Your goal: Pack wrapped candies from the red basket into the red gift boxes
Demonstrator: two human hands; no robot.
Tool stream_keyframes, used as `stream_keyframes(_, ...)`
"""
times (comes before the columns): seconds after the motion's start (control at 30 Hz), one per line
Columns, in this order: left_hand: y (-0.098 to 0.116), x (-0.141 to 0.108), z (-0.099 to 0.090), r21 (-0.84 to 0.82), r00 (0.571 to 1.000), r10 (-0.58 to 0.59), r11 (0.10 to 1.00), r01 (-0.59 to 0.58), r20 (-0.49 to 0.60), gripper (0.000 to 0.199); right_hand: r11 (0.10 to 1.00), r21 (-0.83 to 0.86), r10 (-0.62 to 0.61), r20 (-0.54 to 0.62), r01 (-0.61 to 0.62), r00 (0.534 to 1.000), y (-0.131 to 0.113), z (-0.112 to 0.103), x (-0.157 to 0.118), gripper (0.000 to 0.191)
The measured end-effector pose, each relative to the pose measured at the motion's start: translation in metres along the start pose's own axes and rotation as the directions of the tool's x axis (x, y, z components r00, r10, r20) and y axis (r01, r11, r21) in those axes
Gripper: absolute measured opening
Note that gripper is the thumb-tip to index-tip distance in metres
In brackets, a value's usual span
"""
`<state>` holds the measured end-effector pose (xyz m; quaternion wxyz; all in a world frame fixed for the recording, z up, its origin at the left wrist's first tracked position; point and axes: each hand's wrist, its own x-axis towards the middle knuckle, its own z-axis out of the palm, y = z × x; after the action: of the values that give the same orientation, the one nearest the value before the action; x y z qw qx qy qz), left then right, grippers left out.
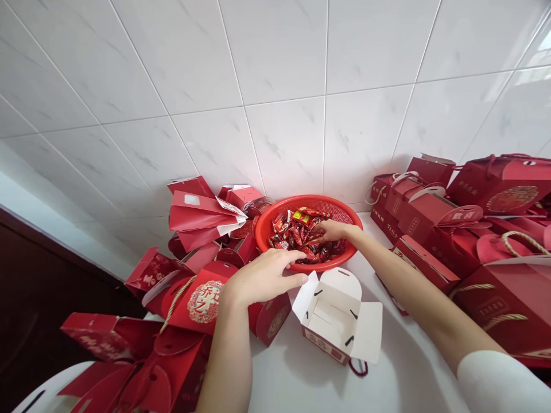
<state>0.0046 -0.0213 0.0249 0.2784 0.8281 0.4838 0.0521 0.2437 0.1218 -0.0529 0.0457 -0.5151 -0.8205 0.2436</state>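
Note:
My right hand [332, 230] reaches over the rim into a red plastic basket [353, 221], fingers curled down onto red-wrapped candies [297, 234]; its fingertips are partly hidden among them. My left hand [271, 276] hovers at the basket's near left side with nothing in it, fingers stretched out and thumb apart. The thumb tip is beside a raised flap of an open gift box [331, 321], and I cannot tell whether they touch. That box stands upright in front of the basket, white inside, flaps spread and no candy visible in it. A dark cord loop hangs at its front.
Red gift boxes [206, 301] with rope handles are heaped on the left. More red boxes [434, 221] stand close together on the right, beside my forearm. Behind the basket rises a white tiled wall [284, 143]. Everything rests on a white tabletop [284, 378].

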Motion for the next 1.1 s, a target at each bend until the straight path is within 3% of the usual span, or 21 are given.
stream_keyframes(0.07, 0.000, 0.000, 0.000, -0.005, 1.000, -0.003, 1.000, 0.003, 0.006, 0.062, 0.996, 0.081, -0.024, -0.052, 0.028, 0.998, 0.002, -0.002, -0.001, 0.017)
stream_keyframes(0.3, -0.001, -0.002, 0.000, 0.003, 1.000, 0.008, 1.000, -0.008, -0.004, 0.061, 0.978, 0.202, -0.011, -0.211, 0.055, 0.977, 0.009, -0.003, -0.005, 0.032)
stream_keyframes(0.47, 0.001, -0.003, 0.000, 0.007, 1.000, 0.005, 1.000, -0.005, 0.003, 0.062, 0.981, 0.194, 0.035, -0.254, 0.016, 0.966, 0.012, 0.000, -0.002, 0.033)
stream_keyframes(0.63, 0.002, -0.005, 0.000, 0.014, 1.000, -0.007, 1.000, 0.007, 0.001, 0.062, 0.996, 0.090, 0.027, -0.110, -0.017, 0.994, 0.006, 0.004, -0.002, 0.016)
stream_keyframes(0.83, 0.001, -0.004, 0.001, -0.003, 1.000, -0.012, 1.000, 0.012, 0.000, 0.062, 0.998, -0.008, 0.065, 0.034, -0.065, 0.997, -0.002, 0.008, -0.001, 0.075)
stream_keyframes(0.9, 0.001, -0.004, 0.001, -0.014, 1.000, -0.010, 1.000, 0.010, 0.011, 0.063, 0.995, -0.032, 0.096, 0.058, -0.095, 0.994, -0.004, 0.009, -0.001, 0.085)
stream_keyframes(1.1, 0.002, -0.004, 0.001, -0.042, 1.000, -0.001, 0.999, 0.002, 0.013, 0.062, 0.995, 0.015, 0.100, 0.002, -0.100, 0.995, -0.008, 0.010, 0.000, 0.057)
